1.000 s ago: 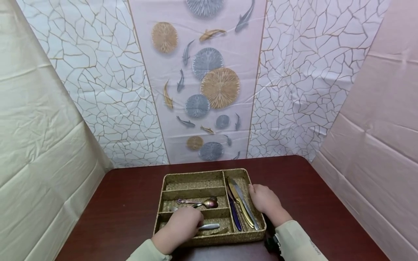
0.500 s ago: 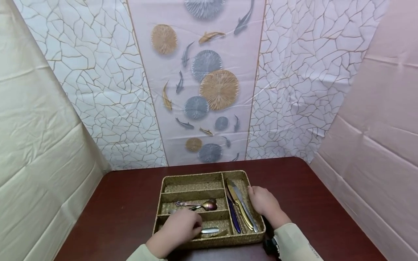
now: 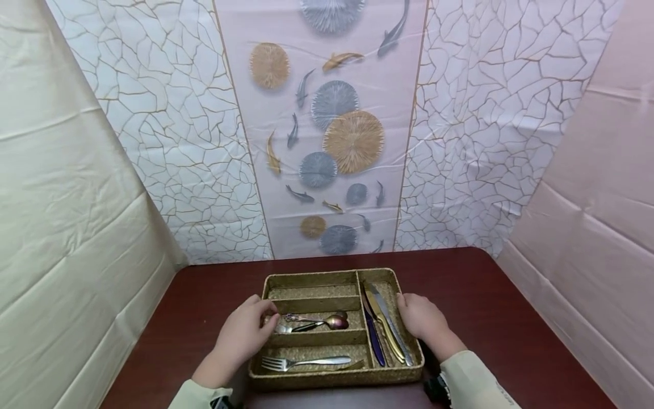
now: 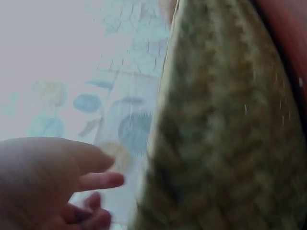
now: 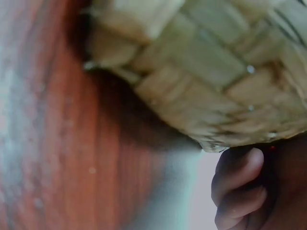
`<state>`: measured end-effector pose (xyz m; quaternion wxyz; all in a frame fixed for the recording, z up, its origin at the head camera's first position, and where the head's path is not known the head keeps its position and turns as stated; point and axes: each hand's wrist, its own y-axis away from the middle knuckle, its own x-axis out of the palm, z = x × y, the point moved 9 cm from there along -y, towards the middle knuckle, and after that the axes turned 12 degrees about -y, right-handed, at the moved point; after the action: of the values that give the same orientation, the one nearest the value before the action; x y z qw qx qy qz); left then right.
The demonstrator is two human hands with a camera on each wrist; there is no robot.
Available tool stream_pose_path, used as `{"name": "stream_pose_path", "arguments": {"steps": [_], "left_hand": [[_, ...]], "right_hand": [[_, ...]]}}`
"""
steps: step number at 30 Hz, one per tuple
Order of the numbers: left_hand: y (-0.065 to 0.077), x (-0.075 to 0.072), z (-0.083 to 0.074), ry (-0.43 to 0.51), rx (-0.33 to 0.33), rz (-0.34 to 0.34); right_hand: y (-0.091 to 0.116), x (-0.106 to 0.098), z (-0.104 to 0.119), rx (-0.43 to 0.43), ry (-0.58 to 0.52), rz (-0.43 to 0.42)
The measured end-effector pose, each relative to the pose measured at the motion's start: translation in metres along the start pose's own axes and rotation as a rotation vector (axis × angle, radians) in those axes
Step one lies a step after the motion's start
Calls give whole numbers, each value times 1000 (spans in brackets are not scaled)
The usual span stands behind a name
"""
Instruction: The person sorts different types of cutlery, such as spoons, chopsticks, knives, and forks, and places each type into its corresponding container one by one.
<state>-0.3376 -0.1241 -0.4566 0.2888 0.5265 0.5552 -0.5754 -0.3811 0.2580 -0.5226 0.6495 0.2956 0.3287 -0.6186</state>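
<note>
A woven cutlery tray (image 3: 306,381) with several compartments lies on the table. My left hand (image 3: 246,331) hovers at its left rim, fingers loosely bent and holding nothing. In the left wrist view, the left fingers (image 4: 103,179) are apart from the woven wall. A silver fork (image 3: 306,362) lies in the front compartment beside a gold-coloured piece (image 3: 352,366), partly hidden by the tray wall. Spoons (image 3: 334,322) lie in the middle one. My right hand (image 3: 423,319) grips the tray's right rim; its curled fingers (image 5: 247,170) show against the weave in the right wrist view.
Several knives (image 3: 385,329), with gold, silver and dark blue handles, lie in the tray's long right compartment. The dark red table (image 3: 460,289) extends to both sides. Behind it hangs a patterned cloth (image 3: 337,170), with plain cloths at left and right.
My left hand has risen from the front compartment and shifted left to the tray's left rim, leaving the fork in full view. The right hand stays at the right rim.
</note>
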Motion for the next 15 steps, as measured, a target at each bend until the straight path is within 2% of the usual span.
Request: {"name": "stream_pose_path", "arguments": {"steps": [3, 6, 9, 15], "left_hand": [[0, 16, 11, -13, -18, 106], [6, 28, 16, -7, -25, 149], [11, 33, 18, 2, -25, 142], [10, 35, 19, 3, -17, 67]], "right_hand": [[0, 0, -3, 8, 16, 1], [3, 1, -5, 18, 44, -16], [8, 1, -4, 15, 69, -69], [14, -7, 1, -7, 69, -161]]}}
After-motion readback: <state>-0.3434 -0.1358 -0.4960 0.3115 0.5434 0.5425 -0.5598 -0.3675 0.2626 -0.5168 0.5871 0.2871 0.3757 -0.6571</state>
